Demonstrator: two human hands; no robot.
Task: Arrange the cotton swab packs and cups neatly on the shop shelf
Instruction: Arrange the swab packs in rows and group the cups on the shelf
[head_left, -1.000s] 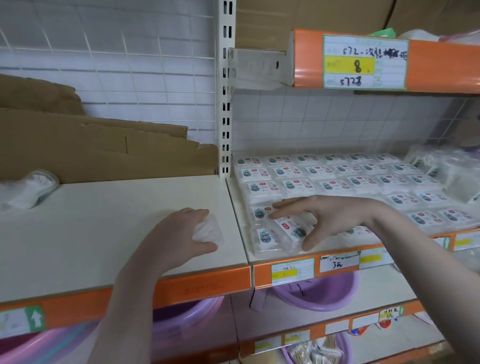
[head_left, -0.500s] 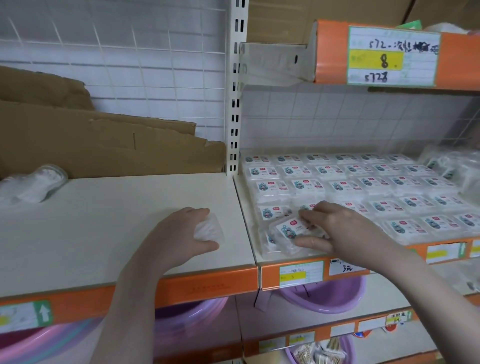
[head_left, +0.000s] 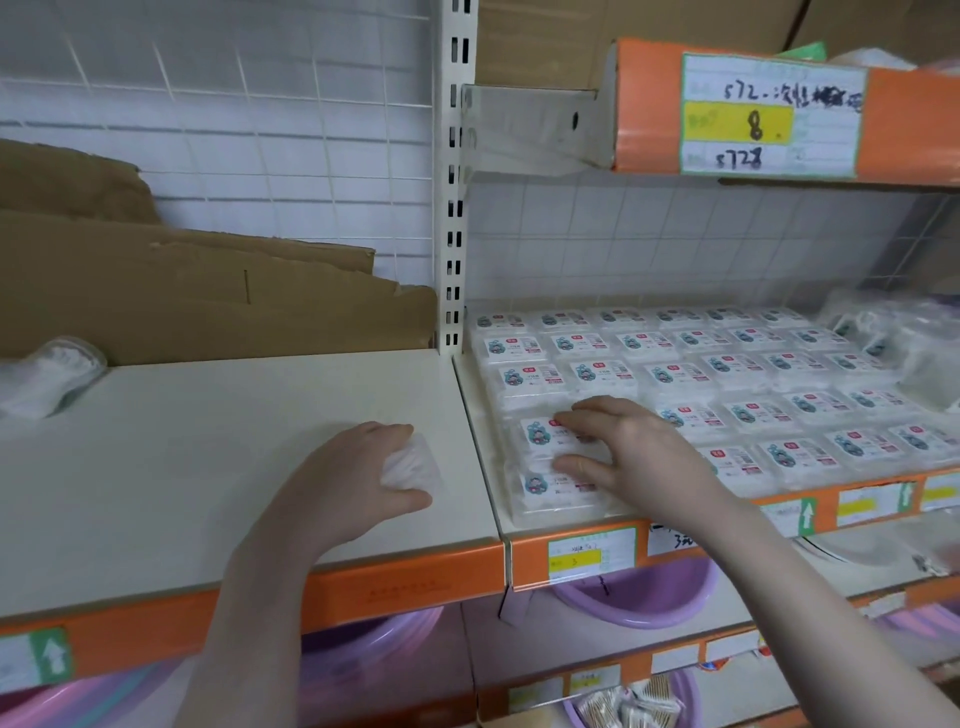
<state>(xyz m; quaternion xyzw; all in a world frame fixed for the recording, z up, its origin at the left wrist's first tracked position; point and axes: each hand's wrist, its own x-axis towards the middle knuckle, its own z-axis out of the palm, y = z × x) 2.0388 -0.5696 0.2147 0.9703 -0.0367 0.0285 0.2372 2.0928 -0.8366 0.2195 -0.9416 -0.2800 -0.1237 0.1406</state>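
Cotton swab packs (head_left: 675, 374) — flat clear boxes with white labels bearing a small cartoon figure — lie face up in tight rows across the right shelf (head_left: 483, 415). Two packs at the front left corner (head_left: 550, 467) lie one behind the other. A stack of clear cups (head_left: 49, 374) lies on its side at the left shelf's far left edge.
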